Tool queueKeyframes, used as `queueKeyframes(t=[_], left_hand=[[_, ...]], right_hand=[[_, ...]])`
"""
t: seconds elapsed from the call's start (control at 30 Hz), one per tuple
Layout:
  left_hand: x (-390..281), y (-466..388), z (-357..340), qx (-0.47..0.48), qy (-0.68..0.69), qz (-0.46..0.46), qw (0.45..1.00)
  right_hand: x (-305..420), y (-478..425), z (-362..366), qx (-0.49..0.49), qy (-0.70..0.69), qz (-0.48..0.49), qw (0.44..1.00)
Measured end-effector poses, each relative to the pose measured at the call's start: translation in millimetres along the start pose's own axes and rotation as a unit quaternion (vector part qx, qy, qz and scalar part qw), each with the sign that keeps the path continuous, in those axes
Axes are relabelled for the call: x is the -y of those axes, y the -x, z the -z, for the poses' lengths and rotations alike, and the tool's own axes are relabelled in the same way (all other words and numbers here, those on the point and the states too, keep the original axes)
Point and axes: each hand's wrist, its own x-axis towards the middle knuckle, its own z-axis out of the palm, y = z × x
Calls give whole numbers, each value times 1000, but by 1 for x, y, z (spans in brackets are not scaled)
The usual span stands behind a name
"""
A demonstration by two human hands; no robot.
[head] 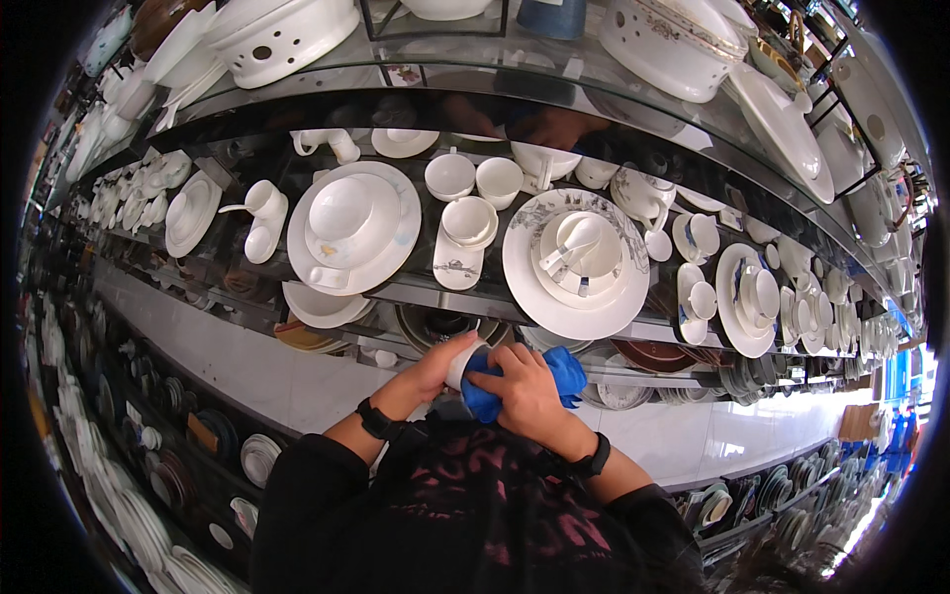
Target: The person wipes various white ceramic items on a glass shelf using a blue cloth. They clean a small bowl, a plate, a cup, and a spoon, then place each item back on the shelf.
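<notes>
My left hand (434,367) grips a small white ceramic cup (458,365) in front of my body, its opening turned sideways. With my right hand (523,382) I hold a blue cloth (568,371) bunched against the cup; part of the cloth hangs out behind the fingers. Just beyond my hands, on the shelf, a white cup in a small bowl (466,221) rests on an oblong dish with a grey drawing (458,267). To its right lies a large patterned plate (519,275) bearing smaller dishes and a spoon (582,237). A stacked plate and bowl set (404,223) sits to the left.
A glass upper shelf (549,74) overhangs the tableware and carries white pierced ceramic pots (282,41). More plates and bowls (326,306) stand on a lower level close to my hands. Racks of dishes (260,457) line the aisle's other side behind me, across the pale tiled floor (312,393).
</notes>
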Motion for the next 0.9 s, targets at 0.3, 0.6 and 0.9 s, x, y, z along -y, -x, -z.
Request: queueKeyframes(t=[0.3, 0.6, 0.9], left_hand=[[-9, 16, -16, 48, 175, -312, 933], [-12, 28, -4, -168, -401, -447, 781], [1, 33, -8, 11, -80, -343, 936]], right_hand=[[-29, -1, -11, -184, -596, -328, 709], [-15, -16, -37, -239, -638, -352, 642], [-8, -28, -28, -254, -622, -328, 664]])
